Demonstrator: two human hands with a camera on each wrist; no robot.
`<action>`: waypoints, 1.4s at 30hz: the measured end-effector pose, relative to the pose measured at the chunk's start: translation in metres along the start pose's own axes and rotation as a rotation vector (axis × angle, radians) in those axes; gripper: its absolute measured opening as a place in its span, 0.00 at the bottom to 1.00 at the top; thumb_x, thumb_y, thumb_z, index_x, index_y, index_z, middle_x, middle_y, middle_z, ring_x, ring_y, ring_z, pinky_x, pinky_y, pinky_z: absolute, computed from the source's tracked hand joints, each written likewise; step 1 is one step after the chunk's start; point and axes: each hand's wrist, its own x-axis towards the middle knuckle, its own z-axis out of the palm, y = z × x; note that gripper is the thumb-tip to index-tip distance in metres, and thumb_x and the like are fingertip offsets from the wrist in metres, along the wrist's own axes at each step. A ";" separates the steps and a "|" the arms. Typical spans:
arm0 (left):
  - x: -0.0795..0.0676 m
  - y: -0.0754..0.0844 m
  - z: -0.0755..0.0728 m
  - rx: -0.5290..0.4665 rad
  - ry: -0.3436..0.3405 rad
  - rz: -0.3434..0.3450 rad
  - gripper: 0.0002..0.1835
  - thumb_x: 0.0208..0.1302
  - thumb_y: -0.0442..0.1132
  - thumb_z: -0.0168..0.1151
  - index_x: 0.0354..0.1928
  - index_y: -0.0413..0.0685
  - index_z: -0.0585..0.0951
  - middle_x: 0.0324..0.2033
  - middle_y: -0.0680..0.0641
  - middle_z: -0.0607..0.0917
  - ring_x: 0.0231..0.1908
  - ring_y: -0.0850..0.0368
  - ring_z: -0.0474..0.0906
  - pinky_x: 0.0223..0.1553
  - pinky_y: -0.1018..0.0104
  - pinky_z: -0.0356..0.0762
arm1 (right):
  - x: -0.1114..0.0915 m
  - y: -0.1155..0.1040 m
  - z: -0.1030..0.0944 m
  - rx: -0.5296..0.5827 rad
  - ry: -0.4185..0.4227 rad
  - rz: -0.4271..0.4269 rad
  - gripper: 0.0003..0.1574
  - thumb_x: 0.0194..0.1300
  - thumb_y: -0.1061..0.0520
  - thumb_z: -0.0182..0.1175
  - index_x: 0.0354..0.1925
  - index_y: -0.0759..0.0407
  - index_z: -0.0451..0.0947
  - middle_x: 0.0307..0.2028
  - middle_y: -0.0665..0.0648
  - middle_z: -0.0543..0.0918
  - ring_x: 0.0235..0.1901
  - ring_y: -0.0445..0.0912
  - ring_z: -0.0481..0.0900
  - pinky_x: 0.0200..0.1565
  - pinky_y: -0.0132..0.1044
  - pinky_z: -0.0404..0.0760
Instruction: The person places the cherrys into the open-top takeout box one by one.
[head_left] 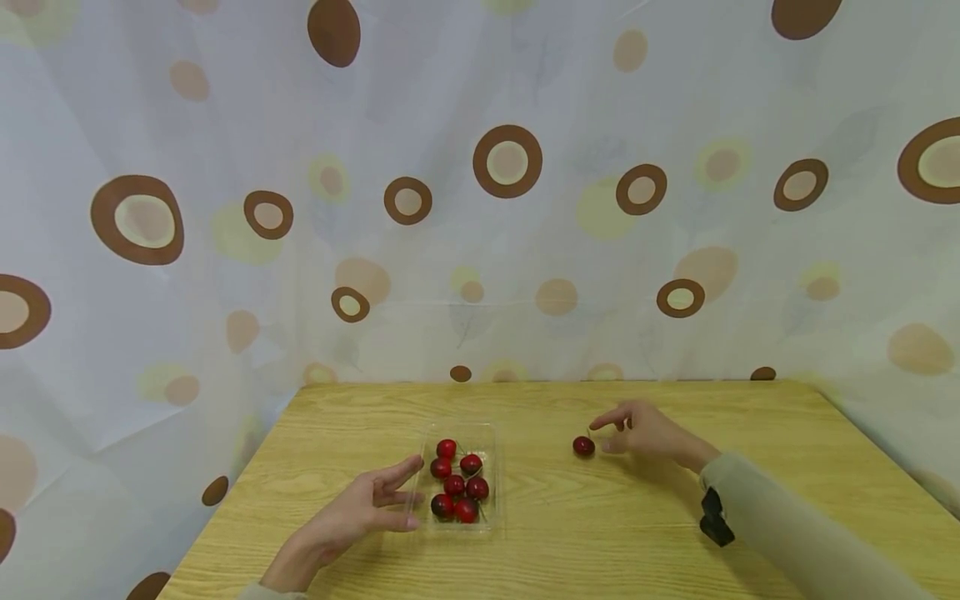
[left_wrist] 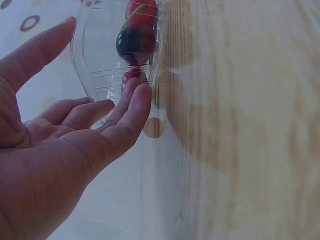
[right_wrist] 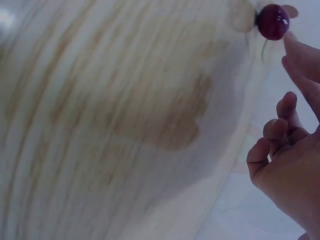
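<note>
A clear plastic box [head_left: 492, 527] holds several dark red cherries [head_left: 467, 510], some with green stems. My left hand [head_left: 372, 502] is at the box's left side, fingers spread along its wall; in the left wrist view, the fingers [left_wrist: 135, 107] overlap the clear wall beside the cherries. To the right of the box, a single cherry [head_left: 583, 447] sits on the table, its green stem showing in the right wrist view. My right hand [head_left: 647, 435] is beside that cherry, index finger and thumb extended toward it without pinching it, the other fingers bent.
The light wooden table [head_left: 525, 567] carries the box and the single cherry. Behind it hangs a pale curtain [head_left: 465, 83] with brown and yellow round patterns. A black band [head_left: 716, 517] is on the right sleeve.
</note>
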 end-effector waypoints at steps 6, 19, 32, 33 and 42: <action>-0.001 -0.001 0.001 -0.001 0.001 -0.002 0.47 0.74 0.33 0.66 0.83 0.33 0.47 0.82 0.32 0.46 0.73 0.29 0.63 0.69 0.42 0.68 | 0.001 0.001 0.006 -0.093 -0.038 -0.102 0.23 0.69 0.61 0.70 0.59 0.71 0.84 0.39 0.61 0.76 0.35 0.50 0.66 0.35 0.41 0.65; -0.001 -0.002 0.001 -0.004 0.004 -0.002 0.47 0.73 0.33 0.67 0.83 0.33 0.47 0.81 0.31 0.46 0.73 0.29 0.63 0.68 0.44 0.70 | 0.006 0.000 0.018 -0.110 -0.010 -0.080 0.18 0.67 0.58 0.74 0.53 0.66 0.88 0.37 0.58 0.75 0.34 0.48 0.64 0.36 0.40 0.62; 0.000 -0.002 0.001 -0.007 0.005 0.001 0.47 0.74 0.33 0.67 0.83 0.33 0.47 0.82 0.31 0.46 0.73 0.29 0.63 0.67 0.47 0.72 | 0.007 -0.006 0.021 -0.177 0.064 -0.051 0.16 0.67 0.52 0.75 0.48 0.60 0.91 0.35 0.53 0.78 0.31 0.46 0.65 0.33 0.38 0.64; 0.000 -0.002 0.001 -0.007 0.005 0.001 0.47 0.74 0.33 0.67 0.83 0.33 0.47 0.81 0.31 0.46 0.73 0.29 0.63 0.67 0.47 0.72 | 0.006 -0.007 0.020 -0.163 0.062 -0.034 0.17 0.67 0.52 0.75 0.49 0.61 0.90 0.35 0.52 0.77 0.31 0.46 0.66 0.33 0.39 0.64; 0.000 0.000 0.001 -0.008 0.001 -0.001 0.47 0.74 0.33 0.66 0.83 0.33 0.47 0.82 0.31 0.46 0.73 0.29 0.63 0.68 0.46 0.72 | -0.001 0.004 -0.005 -0.021 -0.063 -0.058 0.26 0.69 0.58 0.71 0.61 0.69 0.83 0.42 0.63 0.75 0.36 0.53 0.63 0.36 0.43 0.64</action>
